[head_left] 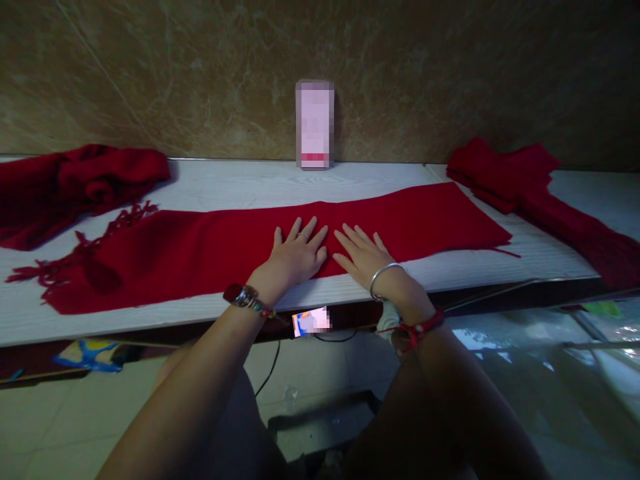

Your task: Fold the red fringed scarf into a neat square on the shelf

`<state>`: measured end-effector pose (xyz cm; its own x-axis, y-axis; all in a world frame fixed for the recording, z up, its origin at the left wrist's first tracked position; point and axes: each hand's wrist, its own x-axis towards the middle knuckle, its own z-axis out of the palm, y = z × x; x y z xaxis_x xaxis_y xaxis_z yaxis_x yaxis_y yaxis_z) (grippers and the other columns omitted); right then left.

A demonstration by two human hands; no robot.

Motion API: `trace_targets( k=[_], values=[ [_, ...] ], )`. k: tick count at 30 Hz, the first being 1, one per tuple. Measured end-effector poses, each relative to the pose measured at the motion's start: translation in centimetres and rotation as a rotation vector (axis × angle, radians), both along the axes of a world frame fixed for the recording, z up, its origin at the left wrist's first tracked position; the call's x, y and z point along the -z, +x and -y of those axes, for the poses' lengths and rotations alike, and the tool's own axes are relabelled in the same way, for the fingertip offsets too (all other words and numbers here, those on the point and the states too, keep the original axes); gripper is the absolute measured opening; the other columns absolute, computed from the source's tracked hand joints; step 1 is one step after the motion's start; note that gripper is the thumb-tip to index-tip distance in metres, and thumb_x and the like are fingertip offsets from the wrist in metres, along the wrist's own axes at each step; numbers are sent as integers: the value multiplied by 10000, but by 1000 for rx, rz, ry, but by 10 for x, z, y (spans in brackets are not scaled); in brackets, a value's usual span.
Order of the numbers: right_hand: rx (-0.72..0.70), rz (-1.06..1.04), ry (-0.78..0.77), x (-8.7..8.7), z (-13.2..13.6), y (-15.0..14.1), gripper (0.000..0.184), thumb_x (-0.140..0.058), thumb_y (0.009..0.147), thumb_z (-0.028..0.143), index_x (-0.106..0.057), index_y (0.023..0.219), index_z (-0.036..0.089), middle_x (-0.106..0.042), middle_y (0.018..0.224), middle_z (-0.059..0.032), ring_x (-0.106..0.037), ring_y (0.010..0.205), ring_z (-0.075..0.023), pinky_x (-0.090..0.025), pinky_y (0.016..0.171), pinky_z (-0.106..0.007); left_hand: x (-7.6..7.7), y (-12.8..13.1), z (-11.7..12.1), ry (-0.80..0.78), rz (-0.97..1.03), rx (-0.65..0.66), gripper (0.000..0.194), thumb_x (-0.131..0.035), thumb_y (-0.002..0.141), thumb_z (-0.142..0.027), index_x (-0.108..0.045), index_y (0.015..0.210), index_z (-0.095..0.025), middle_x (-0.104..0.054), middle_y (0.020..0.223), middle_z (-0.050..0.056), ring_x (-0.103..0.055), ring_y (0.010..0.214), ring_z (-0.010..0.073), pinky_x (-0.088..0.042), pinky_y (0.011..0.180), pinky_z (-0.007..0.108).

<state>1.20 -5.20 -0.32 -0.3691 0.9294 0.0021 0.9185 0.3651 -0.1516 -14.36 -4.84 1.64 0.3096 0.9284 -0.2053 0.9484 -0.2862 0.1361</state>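
A red scarf lies stretched lengthwise across the white tabletop, with knotted fringe at its left end. On the middle of the cloth rests my left hand, palm down, fingers spread. My right hand lies flat just to the right of it, also with its fingers apart. The two hands are close but do not touch. Neither one grips the fabric. At the scarf's right end the edge looks layered, and a thin strand sticks out there.
A crumpled red cloth sits at the back left, and a folded red cloth at the right. A phone leans against the brown marbled wall. Below the table's front edge are a small lit screen and a blue-and-yellow packet.
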Motion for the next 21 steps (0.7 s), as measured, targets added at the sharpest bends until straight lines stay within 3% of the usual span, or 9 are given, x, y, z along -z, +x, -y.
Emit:
trace_targets(
  k=[3,6,10,12,16,21],
  values=[
    [37,32,14,4,-5,15,504,-346,926,361,-371,1409,220,-298,1508,-78,-270,1373,-271,-225,1093,-553,2,-1,-1,-33,-7,-11,531,-196,955,-365,-180,1471,-240,-79,1557,63,-59,1405,352,-135,1057,661],
    [150,39,66,10,-13,50,498,-342,916,353,-402,1389,209,-364,1475,-105,-326,1345,-296,-246,1072,-584,4,-4,1,-3,-9,-9,531,-191,953,-377,-180,1471,-258,-85,1558,56,-64,1403,361,-137,1058,656],
    [267,-3,278,15,-17,102,469,-334,897,319,-480,1321,184,-430,1429,-138,-341,1332,-328,-187,1061,-653,7,-7,2,31,7,-9,524,-196,949,-382,-226,1460,-267,-146,1551,63,-105,1397,372,-167,1045,662],
    [296,-32,349,14,-15,113,465,-343,887,285,-483,1316,176,-416,1439,-139,-318,1344,-333,-168,1065,-660,8,-6,1,59,26,-3,519,-209,947,-381,-258,1450,-265,-186,1543,73,-132,1392,374,-185,1038,663],
    [210,-100,359,5,-11,91,466,-347,888,257,-477,1321,145,-399,1446,-157,-310,1350,-321,-203,1075,-625,9,-2,-3,129,46,25,511,-256,946,-369,-294,1438,-235,-166,1544,105,-124,1395,366,-172,1049,649],
    [48,-60,135,1,-11,31,487,-370,912,306,-419,1376,169,-351,1479,-137,-282,1368,-274,-240,1096,-530,7,3,-14,174,75,46,522,-234,958,-386,-262,1449,-212,-141,1548,98,-106,1406,332,-159,1071,621]
  ],
)
